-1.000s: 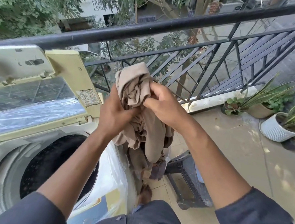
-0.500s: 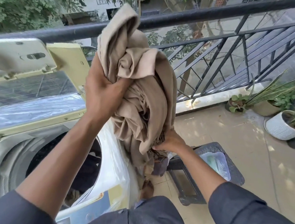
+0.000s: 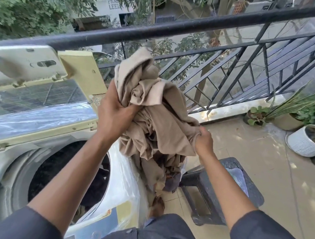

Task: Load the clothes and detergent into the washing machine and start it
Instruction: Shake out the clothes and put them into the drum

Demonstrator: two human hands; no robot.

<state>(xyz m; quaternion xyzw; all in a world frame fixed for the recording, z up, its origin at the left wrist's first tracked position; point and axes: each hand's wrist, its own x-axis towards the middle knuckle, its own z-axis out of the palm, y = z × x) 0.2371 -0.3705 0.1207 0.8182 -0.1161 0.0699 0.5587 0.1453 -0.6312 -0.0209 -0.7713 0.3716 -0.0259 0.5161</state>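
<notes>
Hands raised: left [image 3: 115, 115] grips beige cloth [image 3: 153, 115] top, right [image 3: 203, 137] pinches edge.

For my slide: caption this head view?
Both hands lift beige cloth beside open washing machine.

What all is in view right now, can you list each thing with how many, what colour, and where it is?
washing machine: one, white and cream, lower left, drum open with dark clothes inside
lid: one, cream with a dark window, raised at left
cloth: one bundle, beige, held up right of the drum
stool: one, dark, on the floor at lower right
railing: one, black, across the top
potted plants: about three, green in white, tan and dark pots, far right
left hand: grips the cloth's upper part
right hand: pinches the cloth's right edge
</notes>
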